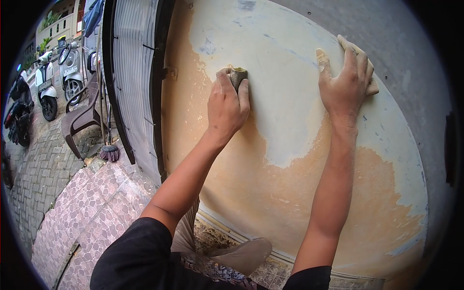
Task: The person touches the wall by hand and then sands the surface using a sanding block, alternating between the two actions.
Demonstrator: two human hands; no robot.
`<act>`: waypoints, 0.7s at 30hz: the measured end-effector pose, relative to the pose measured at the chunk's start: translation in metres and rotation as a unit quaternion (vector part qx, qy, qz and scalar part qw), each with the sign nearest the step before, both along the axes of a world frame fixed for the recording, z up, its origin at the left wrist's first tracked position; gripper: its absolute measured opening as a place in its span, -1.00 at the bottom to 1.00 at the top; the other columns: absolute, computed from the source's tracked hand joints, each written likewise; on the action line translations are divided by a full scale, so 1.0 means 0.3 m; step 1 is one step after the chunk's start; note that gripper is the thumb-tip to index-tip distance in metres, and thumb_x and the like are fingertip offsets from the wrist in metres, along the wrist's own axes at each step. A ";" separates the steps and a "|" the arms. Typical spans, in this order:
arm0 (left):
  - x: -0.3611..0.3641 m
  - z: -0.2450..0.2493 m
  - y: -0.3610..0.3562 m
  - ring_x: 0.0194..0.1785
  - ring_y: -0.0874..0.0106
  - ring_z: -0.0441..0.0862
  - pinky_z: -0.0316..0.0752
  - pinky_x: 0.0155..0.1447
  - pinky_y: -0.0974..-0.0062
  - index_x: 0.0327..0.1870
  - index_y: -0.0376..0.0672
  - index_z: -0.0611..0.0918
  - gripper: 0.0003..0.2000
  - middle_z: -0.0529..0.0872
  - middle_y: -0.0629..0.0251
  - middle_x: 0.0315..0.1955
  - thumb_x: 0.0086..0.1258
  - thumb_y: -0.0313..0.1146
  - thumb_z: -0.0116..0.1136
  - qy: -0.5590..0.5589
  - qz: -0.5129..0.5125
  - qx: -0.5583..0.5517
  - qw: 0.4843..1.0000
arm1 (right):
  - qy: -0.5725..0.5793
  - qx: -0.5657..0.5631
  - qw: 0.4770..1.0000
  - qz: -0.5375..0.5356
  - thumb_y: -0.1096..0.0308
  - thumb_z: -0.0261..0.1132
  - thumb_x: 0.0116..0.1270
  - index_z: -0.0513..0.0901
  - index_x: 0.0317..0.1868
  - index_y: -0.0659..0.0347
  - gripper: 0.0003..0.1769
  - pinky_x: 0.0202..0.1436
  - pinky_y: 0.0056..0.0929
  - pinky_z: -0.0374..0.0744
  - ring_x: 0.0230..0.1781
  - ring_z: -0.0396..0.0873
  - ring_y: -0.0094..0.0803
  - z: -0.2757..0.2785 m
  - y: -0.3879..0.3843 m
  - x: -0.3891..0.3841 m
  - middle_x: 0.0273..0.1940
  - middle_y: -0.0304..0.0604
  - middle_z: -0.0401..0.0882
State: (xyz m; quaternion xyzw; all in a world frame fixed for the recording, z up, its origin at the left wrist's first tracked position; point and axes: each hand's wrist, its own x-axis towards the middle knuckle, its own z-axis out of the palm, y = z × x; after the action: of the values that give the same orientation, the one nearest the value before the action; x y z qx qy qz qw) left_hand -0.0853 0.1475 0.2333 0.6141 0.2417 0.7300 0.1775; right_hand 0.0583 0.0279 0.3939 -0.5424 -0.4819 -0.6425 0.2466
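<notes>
My left hand (228,106) is closed around a folded, dark grey-green piece of sandpaper (238,76), pressed to a large curved panel (290,121). The panel is patchy, pale grey-white above and tan-orange below, with ragged borders between the colours. Farther right, my right hand (344,89) lies near the panel's curved outer edge, thumb apart from the other fingers. Those fingers are bent over a pale beige, dusty block-like piece (372,89), mostly hidden under them. Pale dust coats the fingers of both hands.
Left of the panel stands a dark-framed corrugated sheet (133,63). Beyond it are a brown plastic chair (79,118), a mop or brush (109,152) and parked scooters (47,84). Patterned tiles (92,208) cover the ground. A grey surface (401,72) borders the panel's right edge.
</notes>
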 end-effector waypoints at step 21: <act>0.038 0.003 -0.046 -0.30 -0.21 0.64 0.53 -0.25 -0.02 -0.04 -0.33 0.41 -0.78 0.68 -0.19 -0.28 0.54 -0.39 0.13 0.013 0.054 -0.089 0.994 | 0.074 0.006 0.997 0.003 -0.19 0.34 0.40 0.63 0.28 -0.13 -0.44 0.39 0.05 0.19 0.37 0.37 -0.24 -0.003 0.005 -0.034 0.21 -0.28 0.54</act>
State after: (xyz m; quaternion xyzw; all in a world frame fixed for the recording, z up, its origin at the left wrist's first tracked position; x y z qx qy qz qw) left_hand -0.0740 0.1337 0.2343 0.5915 0.3411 0.7058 0.1886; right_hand 0.0482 0.0294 0.3931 -0.5853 -0.4598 -0.6030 0.2869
